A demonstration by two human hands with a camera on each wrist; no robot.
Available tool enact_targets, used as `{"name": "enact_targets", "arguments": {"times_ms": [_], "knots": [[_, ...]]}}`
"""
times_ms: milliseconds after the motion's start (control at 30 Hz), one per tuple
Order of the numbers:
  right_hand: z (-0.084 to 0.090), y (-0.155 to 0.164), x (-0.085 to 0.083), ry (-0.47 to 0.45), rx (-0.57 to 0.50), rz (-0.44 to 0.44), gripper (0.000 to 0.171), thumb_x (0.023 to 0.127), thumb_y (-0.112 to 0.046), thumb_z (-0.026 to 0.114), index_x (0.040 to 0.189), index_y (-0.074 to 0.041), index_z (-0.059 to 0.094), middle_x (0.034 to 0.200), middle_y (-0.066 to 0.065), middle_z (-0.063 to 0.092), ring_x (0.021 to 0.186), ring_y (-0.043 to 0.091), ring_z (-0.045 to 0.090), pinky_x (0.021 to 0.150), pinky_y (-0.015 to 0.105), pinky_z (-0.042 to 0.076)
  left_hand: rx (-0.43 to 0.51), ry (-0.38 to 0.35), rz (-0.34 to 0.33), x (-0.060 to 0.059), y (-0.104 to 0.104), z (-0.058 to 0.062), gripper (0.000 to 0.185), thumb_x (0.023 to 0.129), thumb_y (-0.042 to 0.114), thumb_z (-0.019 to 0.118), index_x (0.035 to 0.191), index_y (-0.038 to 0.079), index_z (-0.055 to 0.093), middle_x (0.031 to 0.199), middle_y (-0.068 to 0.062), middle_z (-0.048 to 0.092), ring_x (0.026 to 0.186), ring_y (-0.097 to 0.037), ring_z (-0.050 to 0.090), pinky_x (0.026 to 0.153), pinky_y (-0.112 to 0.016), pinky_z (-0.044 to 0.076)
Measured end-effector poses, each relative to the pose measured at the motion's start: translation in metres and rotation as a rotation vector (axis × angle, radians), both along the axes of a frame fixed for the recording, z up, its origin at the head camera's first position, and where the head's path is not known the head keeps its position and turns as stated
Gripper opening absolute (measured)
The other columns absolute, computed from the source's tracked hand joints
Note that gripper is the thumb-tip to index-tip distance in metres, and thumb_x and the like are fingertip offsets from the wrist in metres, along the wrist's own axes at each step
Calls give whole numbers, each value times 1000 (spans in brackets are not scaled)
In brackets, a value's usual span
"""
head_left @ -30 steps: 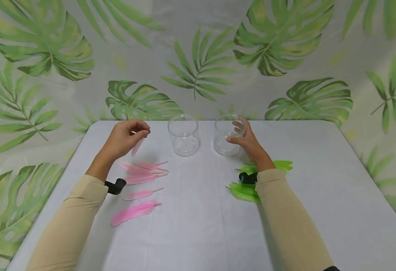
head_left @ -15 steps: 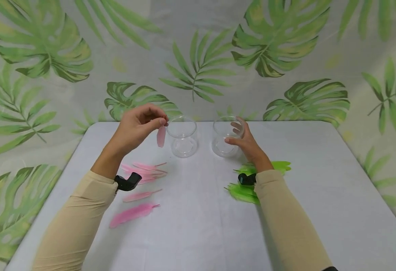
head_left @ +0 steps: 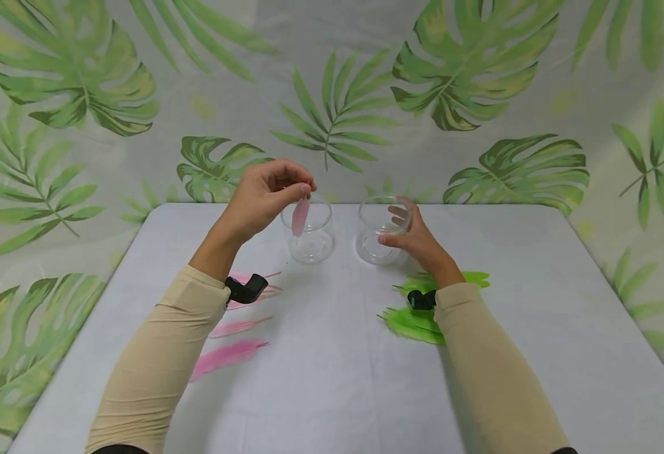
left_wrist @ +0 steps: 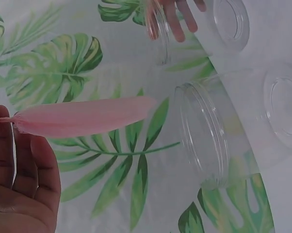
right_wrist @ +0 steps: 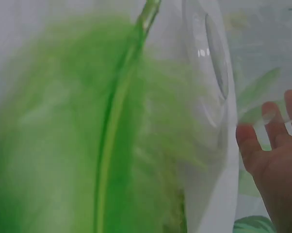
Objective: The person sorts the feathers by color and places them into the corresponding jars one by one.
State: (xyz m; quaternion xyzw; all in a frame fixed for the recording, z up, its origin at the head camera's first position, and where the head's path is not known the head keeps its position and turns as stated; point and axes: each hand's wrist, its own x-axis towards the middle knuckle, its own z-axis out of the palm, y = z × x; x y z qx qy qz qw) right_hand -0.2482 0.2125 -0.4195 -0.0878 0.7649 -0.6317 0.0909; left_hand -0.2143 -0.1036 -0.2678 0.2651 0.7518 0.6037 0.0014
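My left hand (head_left: 260, 205) pinches a pink feather (head_left: 300, 219) by its quill, tip hanging down, and it overlaps the mouth of the left clear glass jar (head_left: 320, 243). In the left wrist view the feather (left_wrist: 83, 116) points toward the jar's rim (left_wrist: 204, 131), with a gap between. My right hand (head_left: 422, 243) holds the right clear glass jar (head_left: 372, 246) from its outer side, thumb in front and fingers behind. Both jars stand upright, and nothing shows inside them.
Several pink feathers (head_left: 232, 356) lie at the left, partly hidden by my left arm. Several green feathers (head_left: 413, 325) lie under my right wrist and fill much of the right wrist view. A leaf-patterned cloth (head_left: 332, 88) hangs behind the white table (head_left: 320, 378).
My left hand has moved right and up, carrying the pink feather from beside the loose pink feathers to the left jar's mouth. The right hand stays at the right jar.
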Motion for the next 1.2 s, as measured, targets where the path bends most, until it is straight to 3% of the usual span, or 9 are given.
{"name": "enact_targets", "arguments": {"times_ms": [200, 333, 533, 700, 900, 1033, 1200], "knots": [[-5, -3, -1, 19, 46, 0, 104, 86, -10, 76, 158, -25, 2, 167, 12, 17, 153, 38, 17, 118, 61, 28, 10, -37, 0, -5, 7, -2, 10, 94, 6, 66, 103, 3, 69, 96, 5, 71, 91, -14, 68, 86, -26, 55], [-6, -3, -3, 19, 35, -9, 104, 86, -10, 75, 158, -24, 1, 166, 13, 19, 153, 37, 18, 118, 60, 29, 31, -69, -11, -16, 19, -1, 10, 95, 8, 65, 104, 6, 68, 98, 4, 71, 91, -14, 67, 85, -29, 54], [-6, -3, -7, 16, 65, -13, 106, 86, -15, 77, 159, -27, 2, 164, 12, 24, 153, 36, 19, 118, 59, 30, 210, -163, -51, -40, 45, -4, 7, 95, 5, 63, 100, 8, 67, 94, 2, 70, 87, -13, 68, 84, -27, 57], [-6, -3, -9, 19, 60, -21, 104, 85, -10, 77, 159, -23, 6, 163, 15, 25, 152, 38, 20, 119, 58, 28, 334, -228, -26, -55, 69, -16, 7, 95, 3, 62, 100, 6, 66, 91, 1, 70, 84, -13, 68, 85, -29, 58], [-4, -3, -9, 18, 57, -23, 103, 85, -9, 76, 159, -21, 5, 163, 16, 24, 152, 39, 20, 119, 58, 27, 406, -274, 49, -67, 98, -33, 8, 95, 2, 63, 102, 3, 66, 88, 2, 70, 81, -12, 69, 86, -30, 59], [-3, -4, -9, 4, 52, -40, 103, 84, -8, 76, 158, -22, 6, 164, 15, 22, 151, 37, 21, 120, 57, 26, 451, -340, 70, -68, 116, -47, 6, 95, 2, 63, 99, 6, 66, 86, 3, 70, 80, -11, 69, 85, -29, 59], [-4, -6, -8, -14, 33, -43, 104, 83, -8, 76, 159, -24, 6, 165, 14, 18, 152, 32, 23, 122, 53, 26, 483, -387, 73, -64, 130, -60, 7, 95, -1, 62, 101, 1, 66, 85, 2, 69, 80, -11, 69, 87, -32, 59]]}}
